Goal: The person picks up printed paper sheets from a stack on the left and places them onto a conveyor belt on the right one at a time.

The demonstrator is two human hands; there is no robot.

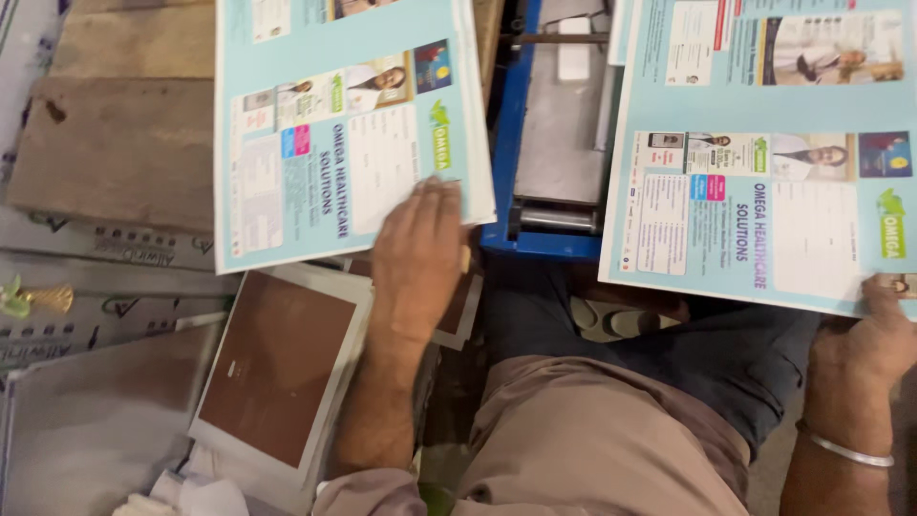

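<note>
Single head view, steeply downward, close overhead.

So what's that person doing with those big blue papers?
A person is handling two light-blue printed sheets. The left hand rests flat on the lower corner of the left sheet, which lies over wooden boards. The right hand grips the edge of the right sheet, beside a blue machine.

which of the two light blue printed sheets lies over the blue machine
The right-hand printed sheet, held at its lower corner by the right hand, overlaps the blue machine. The left sheet, under the left hand, lies beside it.
</note>
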